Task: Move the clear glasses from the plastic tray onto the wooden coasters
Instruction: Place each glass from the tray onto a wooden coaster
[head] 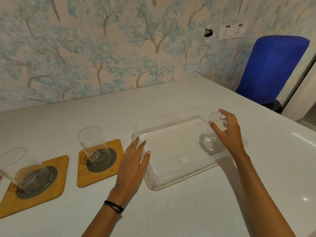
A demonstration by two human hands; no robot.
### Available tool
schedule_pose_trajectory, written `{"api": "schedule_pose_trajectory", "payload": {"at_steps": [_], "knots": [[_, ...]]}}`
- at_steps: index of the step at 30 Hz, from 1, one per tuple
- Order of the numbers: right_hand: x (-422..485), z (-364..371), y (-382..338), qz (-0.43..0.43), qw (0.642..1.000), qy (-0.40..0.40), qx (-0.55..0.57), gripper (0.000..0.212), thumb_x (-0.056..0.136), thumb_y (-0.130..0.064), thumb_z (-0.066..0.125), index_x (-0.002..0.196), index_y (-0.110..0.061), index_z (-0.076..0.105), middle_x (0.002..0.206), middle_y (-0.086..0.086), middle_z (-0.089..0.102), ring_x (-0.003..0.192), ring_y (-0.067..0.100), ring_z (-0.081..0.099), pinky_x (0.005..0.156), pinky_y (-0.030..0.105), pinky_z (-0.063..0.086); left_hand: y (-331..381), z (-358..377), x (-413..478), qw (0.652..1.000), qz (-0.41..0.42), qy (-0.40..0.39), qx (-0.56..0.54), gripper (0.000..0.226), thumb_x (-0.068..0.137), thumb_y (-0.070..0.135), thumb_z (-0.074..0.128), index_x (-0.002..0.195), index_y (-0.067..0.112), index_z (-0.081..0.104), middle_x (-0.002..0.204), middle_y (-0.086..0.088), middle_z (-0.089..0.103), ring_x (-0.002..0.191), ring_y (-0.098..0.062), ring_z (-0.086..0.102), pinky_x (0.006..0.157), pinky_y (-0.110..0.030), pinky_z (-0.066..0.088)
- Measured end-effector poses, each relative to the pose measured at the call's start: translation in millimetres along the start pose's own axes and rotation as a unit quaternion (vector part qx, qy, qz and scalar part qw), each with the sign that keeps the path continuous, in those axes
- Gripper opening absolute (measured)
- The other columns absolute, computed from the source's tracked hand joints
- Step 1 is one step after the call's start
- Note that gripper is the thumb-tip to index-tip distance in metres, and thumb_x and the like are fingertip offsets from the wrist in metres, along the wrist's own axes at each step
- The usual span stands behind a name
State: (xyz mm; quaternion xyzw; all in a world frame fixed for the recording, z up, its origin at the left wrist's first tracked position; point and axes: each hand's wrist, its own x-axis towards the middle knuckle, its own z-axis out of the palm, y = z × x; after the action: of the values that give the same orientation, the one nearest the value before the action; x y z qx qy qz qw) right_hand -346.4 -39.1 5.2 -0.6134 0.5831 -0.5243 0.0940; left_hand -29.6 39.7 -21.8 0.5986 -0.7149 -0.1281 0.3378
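Note:
A clear plastic tray point(153, 182) lies on the white table in front of me. One clear glass point(213, 132) stands in its far right corner, and my right hand point(227, 132) is curled around it, thumb and fingers on its upper wall. My left hand point(132, 165) rests flat with spread fingers on the tray's left rim and holds nothing. To the left, two wooden coasters with dark mesh centres each carry a clear glass: the nearer coaster point(82, 177) has a glass point(93, 144), and the far-left coaster point(56, 185) has another glass point(18, 168).
The white table point(171, 211) runs back to a wall papered with blue trees. A blue chair point(271, 69) stands past the table's far right corner. A sliver of a third coaster shows at the left frame edge.

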Motion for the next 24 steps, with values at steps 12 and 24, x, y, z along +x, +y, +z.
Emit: {"api": "schedule_pose_trajectory", "payload": {"at_steps": [12,24], "knots": [[-16,2,-8,0.014,0.998,0.045,-0.032,0.061,0.078,-0.034,0.070,0.132,-0.018,0.045,0.131,0.011,0.051,0.115,0.025,0.052,0.094,0.038,0.047,3,3,-6,0.997,-0.044,0.045,-0.047,0.069,0.086,0.056,0.033,0.145,0.022,0.027,0.153,0.006,0.028,0.138,-0.015,0.029,0.108,-0.030,0.024],[-33,20,-47,-0.080,0.997,0.012,0.005,0.056,0.077,-0.035,0.071,0.127,-0.019,0.050,0.122,0.009,0.057,0.099,0.011,0.052,0.083,0.020,0.042,-1,11,-10,0.990,-0.059,0.051,-0.119,0.067,0.085,0.065,0.029,0.145,0.034,0.022,0.153,0.011,0.028,0.135,-0.010,0.032,0.107,-0.036,0.033]]}}
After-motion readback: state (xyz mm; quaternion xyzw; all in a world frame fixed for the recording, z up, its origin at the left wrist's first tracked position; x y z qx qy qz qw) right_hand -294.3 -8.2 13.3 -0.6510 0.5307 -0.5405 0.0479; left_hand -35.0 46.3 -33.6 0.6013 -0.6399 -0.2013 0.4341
